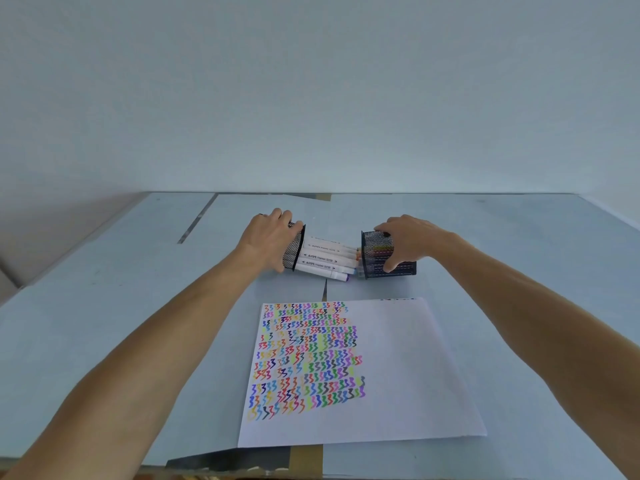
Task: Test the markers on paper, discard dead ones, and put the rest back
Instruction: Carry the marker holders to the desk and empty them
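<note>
Both bare arms reached forward past the sheet of paper (381, 368). The left hand (268, 237), beyond its far left corner, curled over a cup (294, 249) lying sideways. The right hand (410, 239), beyond its far edge, gripped another cup (375, 252).

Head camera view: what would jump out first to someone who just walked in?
The white paper sheet near the table's front edge, its left half packed with rows of multicoloured squiggles. Behind it, the left hand and the right hand each grip a black mesh cup lying on its side, with white-barrelled markers between.
</note>
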